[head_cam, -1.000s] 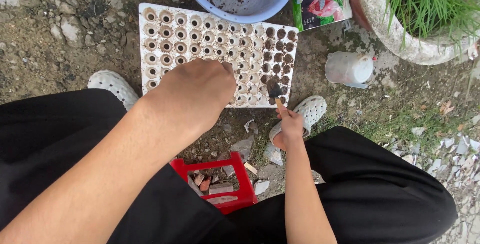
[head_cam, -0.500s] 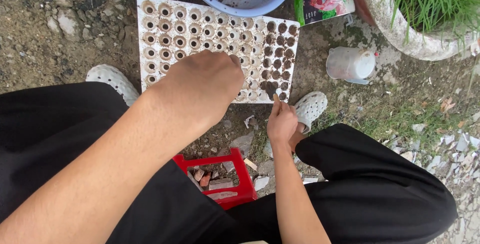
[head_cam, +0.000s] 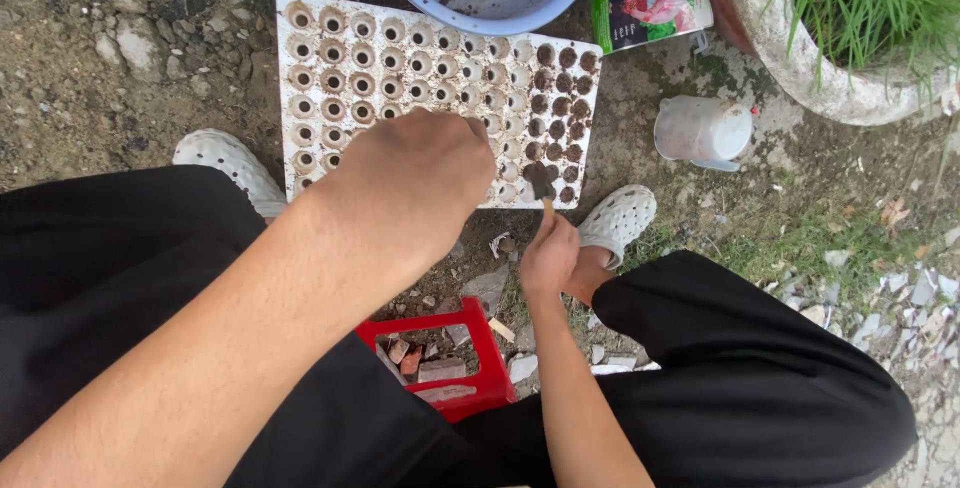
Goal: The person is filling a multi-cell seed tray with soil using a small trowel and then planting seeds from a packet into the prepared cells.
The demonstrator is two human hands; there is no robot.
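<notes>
Where cells dimple, white plastic tray [head_cam: 330, 58]

Stony dirt ground [head_cam: 120, 38] outdoors, patchy grass [head_cam: 800, 238], daylight.

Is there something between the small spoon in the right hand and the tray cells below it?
Nothing visible. The right hand holds the spoon directly over the seedling tray; the left hand is beside it.

Soft, even daylight was seen; shadows were faint, no glare. The near left forearm [head_cam: 230, 348] was possibly slightly blurred.
</notes>
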